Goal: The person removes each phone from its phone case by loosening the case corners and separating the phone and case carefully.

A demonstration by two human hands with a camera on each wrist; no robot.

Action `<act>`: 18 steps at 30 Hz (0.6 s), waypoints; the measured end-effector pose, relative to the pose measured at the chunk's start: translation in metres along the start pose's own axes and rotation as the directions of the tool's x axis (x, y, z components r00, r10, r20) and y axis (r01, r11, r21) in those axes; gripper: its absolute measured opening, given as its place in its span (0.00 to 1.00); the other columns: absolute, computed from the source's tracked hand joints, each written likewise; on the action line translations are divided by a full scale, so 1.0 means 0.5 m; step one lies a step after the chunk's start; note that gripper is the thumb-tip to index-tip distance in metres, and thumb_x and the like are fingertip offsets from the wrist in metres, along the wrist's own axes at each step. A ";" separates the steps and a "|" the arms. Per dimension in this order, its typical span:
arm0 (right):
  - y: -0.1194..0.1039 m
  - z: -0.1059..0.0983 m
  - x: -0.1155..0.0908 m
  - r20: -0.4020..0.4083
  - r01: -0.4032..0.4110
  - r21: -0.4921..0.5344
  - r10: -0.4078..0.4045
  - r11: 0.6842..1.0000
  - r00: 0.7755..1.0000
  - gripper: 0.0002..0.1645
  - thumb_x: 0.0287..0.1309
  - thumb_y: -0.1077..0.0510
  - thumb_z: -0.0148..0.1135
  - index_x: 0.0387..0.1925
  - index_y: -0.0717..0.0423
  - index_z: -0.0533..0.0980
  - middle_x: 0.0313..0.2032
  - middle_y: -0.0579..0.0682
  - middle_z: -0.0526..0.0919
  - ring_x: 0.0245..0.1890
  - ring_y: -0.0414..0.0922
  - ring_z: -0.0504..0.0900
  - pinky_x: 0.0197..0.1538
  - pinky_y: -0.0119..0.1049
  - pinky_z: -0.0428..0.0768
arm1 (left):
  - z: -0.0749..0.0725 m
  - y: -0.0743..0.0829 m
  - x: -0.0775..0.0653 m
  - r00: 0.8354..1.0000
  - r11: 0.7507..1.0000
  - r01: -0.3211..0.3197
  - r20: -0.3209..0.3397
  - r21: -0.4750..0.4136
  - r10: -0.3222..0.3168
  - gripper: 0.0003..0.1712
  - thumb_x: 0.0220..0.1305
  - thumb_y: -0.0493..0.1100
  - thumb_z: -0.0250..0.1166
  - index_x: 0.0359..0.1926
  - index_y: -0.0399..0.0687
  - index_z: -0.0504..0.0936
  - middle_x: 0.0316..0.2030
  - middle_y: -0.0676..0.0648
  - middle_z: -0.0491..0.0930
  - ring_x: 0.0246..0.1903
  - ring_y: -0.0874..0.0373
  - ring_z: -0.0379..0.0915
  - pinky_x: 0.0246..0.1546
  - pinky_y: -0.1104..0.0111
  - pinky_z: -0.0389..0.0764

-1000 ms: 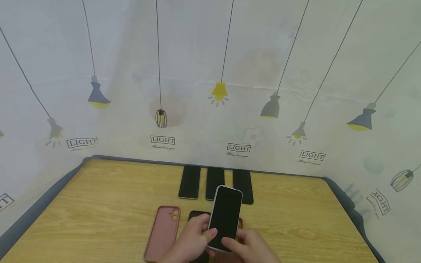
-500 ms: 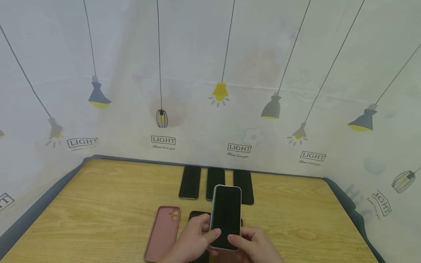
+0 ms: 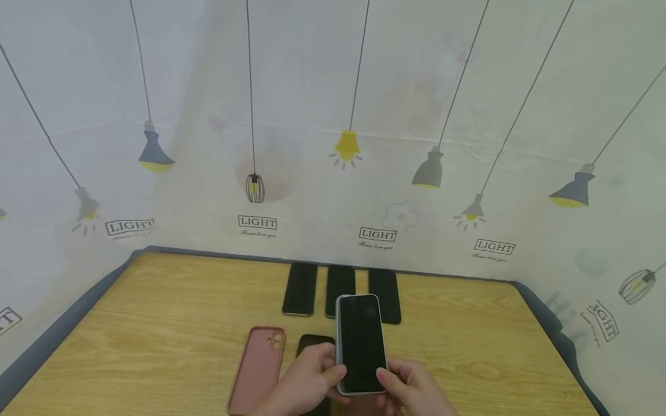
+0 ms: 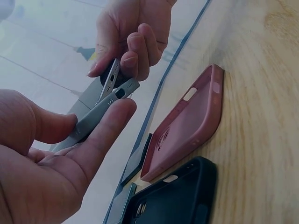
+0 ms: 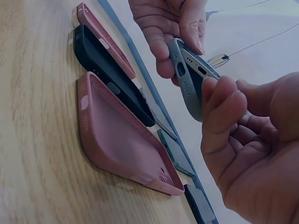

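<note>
A black-screened phone with a pale frame is held over the table, screen up. Beneath it lies a grey-green phone case, its left rim showing beside the phone in the head view. My left hand grips the case by its lower left, thumb on top and fingers underneath. At the lower right, my right hand pinches the phone, thumb over the screen's edge. Both wrist views show the phone's port end tilted in the case: one side sits low in it, while the side at my right hand stands up out of it.
Below the hands, a pink case, a dark case and another pink case lie in a row on the wooden table. Three dark phones line its back edge. A lamp-print curtain rises behind.
The phone has shifted slightly to the right and turned a little counterclockwise, baring more of the case's left rim. My right hand has moved right with it; the left hand has barely moved.
</note>
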State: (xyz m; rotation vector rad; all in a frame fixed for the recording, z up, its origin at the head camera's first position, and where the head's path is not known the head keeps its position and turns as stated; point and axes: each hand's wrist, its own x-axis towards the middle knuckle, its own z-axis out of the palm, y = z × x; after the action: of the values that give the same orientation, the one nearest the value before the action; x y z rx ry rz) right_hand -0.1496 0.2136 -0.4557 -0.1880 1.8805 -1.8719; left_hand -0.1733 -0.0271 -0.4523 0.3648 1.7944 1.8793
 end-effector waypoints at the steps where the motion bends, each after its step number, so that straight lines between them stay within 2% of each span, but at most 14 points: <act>1: 0.001 0.000 -0.001 -0.003 -0.001 0.012 0.001 1.000 1.000 0.30 0.76 0.51 0.58 0.52 0.82 0.71 0.25 0.45 0.84 0.21 0.36 0.77 0.29 0.26 0.78 | 0.001 0.000 0.000 1.000 1.000 -0.001 -0.001 -0.003 0.001 0.12 0.75 0.26 0.54 0.54 0.24 0.75 0.41 0.31 0.87 0.42 0.39 0.87 0.38 0.56 0.89; 4: 0.002 -0.001 -0.002 -0.020 -0.014 0.038 0.015 0.999 1.000 0.28 0.76 0.52 0.58 0.52 0.79 0.73 0.25 0.45 0.84 0.21 0.36 0.77 0.29 0.27 0.77 | 0.002 -0.001 0.001 1.000 1.000 0.002 -0.001 -0.011 -0.002 0.11 0.75 0.26 0.54 0.53 0.24 0.76 0.42 0.30 0.87 0.43 0.38 0.87 0.38 0.56 0.89; 10: -0.001 -0.007 -0.005 -0.040 -0.047 0.028 0.048 0.999 0.998 0.24 0.77 0.51 0.57 0.52 0.73 0.76 0.25 0.46 0.84 0.21 0.38 0.76 0.29 0.28 0.77 | 0.002 -0.002 0.001 1.000 1.000 0.015 -0.006 -0.013 -0.015 0.10 0.75 0.26 0.53 0.53 0.24 0.75 0.41 0.30 0.87 0.43 0.38 0.87 0.38 0.55 0.89; 18: -0.004 -0.021 -0.013 -0.057 -0.026 -0.043 0.024 0.999 0.998 0.26 0.78 0.54 0.54 0.54 0.79 0.71 0.25 0.47 0.81 0.21 0.40 0.74 0.27 0.28 0.74 | -0.001 -0.007 0.001 0.999 0.999 0.038 0.015 -0.018 -0.038 0.12 0.75 0.26 0.52 0.55 0.24 0.75 0.44 0.30 0.86 0.45 0.39 0.86 0.39 0.55 0.89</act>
State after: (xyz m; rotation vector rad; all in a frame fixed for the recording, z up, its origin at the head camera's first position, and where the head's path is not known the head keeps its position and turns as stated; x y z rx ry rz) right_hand -0.1489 0.2258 -0.4529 -0.1268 1.9538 -1.8385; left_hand -0.1735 -0.0274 -0.4560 0.3343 1.7615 1.8613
